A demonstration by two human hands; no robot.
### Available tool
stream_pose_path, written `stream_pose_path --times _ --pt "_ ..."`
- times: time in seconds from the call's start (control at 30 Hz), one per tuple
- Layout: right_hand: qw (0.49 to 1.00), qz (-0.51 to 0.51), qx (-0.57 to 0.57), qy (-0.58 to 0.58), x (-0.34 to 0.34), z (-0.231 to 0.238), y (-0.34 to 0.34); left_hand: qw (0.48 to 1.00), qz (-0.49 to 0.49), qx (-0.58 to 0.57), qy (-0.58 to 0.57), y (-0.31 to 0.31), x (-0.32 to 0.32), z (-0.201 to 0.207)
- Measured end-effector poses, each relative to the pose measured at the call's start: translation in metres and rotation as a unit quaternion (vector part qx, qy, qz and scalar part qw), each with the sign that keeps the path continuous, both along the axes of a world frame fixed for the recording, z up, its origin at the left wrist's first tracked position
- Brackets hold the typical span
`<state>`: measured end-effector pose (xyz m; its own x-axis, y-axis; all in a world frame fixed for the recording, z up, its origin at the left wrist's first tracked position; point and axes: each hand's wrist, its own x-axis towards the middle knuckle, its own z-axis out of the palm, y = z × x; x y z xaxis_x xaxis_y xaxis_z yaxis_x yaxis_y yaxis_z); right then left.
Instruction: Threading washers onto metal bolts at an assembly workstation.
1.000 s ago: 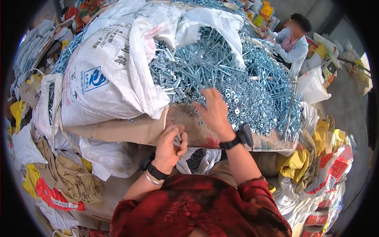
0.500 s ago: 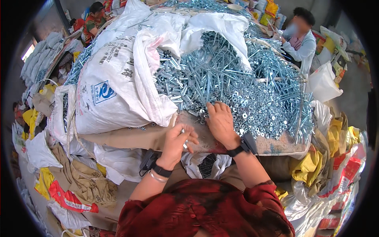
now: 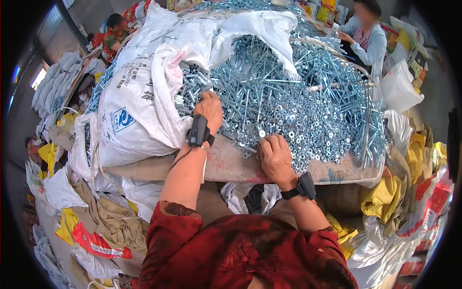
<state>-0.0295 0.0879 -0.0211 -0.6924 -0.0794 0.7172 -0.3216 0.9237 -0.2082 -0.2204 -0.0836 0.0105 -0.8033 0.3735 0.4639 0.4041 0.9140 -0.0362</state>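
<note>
My left hand [image 3: 209, 111] reaches to the mouth of the white woven sack [image 3: 139, 103], over a heap of short metal sleeves [image 3: 191, 83]. Its fingers are bent and closed at the sleeves; what is between them is mostly hidden. My right hand [image 3: 275, 156] rests at the near edge of the loose washers [image 3: 315, 137], close to the board's front edge. Its fingers curl downward and press together, hiding whatever they hold. Long thin bolts [image 3: 260, 70] are piled beyond both hands.
The padded work board [image 3: 332, 172] ends in front of my body. An open white bag with dark pieces [image 3: 253, 198] stands below it. Crumpled sacks [image 3: 385, 195] lie on both sides. A co-worker [image 3: 363, 41] sits far right, another [image 3: 114, 36] far left.
My left hand has moved forward from the board's front edge to the sleeves, having held small metal pieces before. My right hand has drawn back slightly toward me, and its fingers are more curled.
</note>
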Motion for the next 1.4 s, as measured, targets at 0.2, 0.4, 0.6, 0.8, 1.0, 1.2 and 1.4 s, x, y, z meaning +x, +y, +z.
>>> stream_pose_path --times 0.2,0.4,0.6,0.8,1.0,1.2,1.4 --pt "1.000 -0.007 -0.029 0.005 -0.003 -0.004 0.007 0.995 -0.058 -0.061 -0.055 0.008 0.058 -0.027" --pt "0.996 -0.028 -0.089 0.014 -0.002 -0.007 0.009 0.989 -0.144 0.017 -0.001 -0.009 0.080 -0.017" --pt "0.994 -0.044 -0.099 0.022 -0.002 -0.006 0.007 0.980 -0.173 0.087 -0.053 -0.020 0.104 -0.036" --pt "0.998 0.014 0.025 -0.050 -0.006 -0.002 0.000 0.958 -0.233 0.121 -0.113 -0.026 0.124 -0.048" --pt "0.992 0.002 0.084 -0.096 -0.011 0.000 -0.016 0.974 -0.191 0.033 -0.117 -0.033 0.129 -0.031" --pt "0.991 -0.066 0.016 -0.118 0.010 0.019 -0.015 0.699 -0.148 0.578 -0.394 -0.044 0.129 -0.045" --pt "0.979 -0.015 0.112 -0.168 0.023 0.011 -0.028 0.414 -0.145 0.736 -0.516 -0.039 0.151 -0.028"
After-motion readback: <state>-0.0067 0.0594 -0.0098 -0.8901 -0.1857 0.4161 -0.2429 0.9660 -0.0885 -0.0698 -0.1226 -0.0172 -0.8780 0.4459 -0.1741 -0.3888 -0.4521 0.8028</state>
